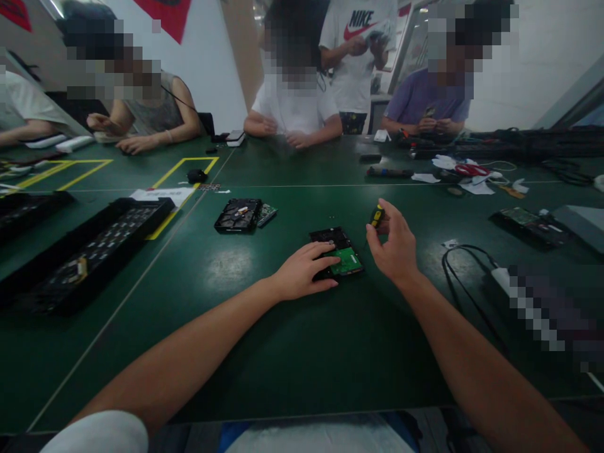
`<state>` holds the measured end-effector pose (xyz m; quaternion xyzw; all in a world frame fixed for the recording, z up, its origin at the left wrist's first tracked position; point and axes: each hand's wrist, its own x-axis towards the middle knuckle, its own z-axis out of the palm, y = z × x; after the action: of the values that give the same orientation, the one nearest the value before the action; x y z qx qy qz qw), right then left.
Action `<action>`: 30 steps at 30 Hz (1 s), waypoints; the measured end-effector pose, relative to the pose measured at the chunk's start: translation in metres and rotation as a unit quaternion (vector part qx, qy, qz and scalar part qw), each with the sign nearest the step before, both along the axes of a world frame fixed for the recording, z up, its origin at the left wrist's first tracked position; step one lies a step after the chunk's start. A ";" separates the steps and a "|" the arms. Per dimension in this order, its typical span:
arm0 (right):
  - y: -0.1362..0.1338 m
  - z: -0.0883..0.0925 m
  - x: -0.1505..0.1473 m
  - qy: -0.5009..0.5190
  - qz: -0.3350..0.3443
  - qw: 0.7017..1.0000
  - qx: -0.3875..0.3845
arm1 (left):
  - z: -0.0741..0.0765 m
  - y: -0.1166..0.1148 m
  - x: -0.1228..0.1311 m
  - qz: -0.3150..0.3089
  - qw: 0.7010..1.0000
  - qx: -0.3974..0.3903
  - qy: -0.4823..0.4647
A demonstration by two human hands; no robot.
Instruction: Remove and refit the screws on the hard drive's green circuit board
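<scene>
Flat on the table in front of me lies a hard drive (pixel 336 238) with a green circuit board (pixel 348 260) on its near half. My left hand (pixel 306 270) rests over its left side, fingers spread and touching the top. To the right of the drive, my right hand (pixel 394 242) is closed around the yellow and black handle of a screwdriver (pixel 377 216). The screwdriver's thin shaft points down near the drive's right edge; whether its tip touches anything is hard to tell. Farther left sit another black drive (pixel 238 216) and a loose circuit board (pixel 267 214).
Long black trays (pixel 89 251) stand at the left. A further drive (pixel 528 226), a looped black cable (pixel 453 270) and a grey box (pixel 582 223) are on the right. Paper scraps (pixel 476 184) and tools lie toward the back. Several people (pixel 295 113) are across the green table (pixel 292 358).
</scene>
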<state>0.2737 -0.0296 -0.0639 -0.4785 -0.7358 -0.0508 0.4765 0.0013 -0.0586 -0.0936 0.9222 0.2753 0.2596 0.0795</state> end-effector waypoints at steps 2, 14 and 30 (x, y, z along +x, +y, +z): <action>0.000 0.000 0.001 0.001 -0.004 1.000 0.000 | 0.000 0.000 0.000 0.000 1.000 0.001 0.001; 0.000 -0.002 -0.001 0.030 0.013 0.999 0.033 | 0.001 0.000 0.000 0.000 1.000 0.004 0.005; -0.016 -0.004 -0.024 0.089 0.116 0.988 0.046 | 0.005 -0.004 0.000 -0.018 1.000 -0.003 0.019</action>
<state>0.2500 -0.0452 -0.0680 -0.3699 -0.7382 0.0138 0.5639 0.0018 -0.0622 -0.0890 0.9317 0.2604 0.2398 0.0814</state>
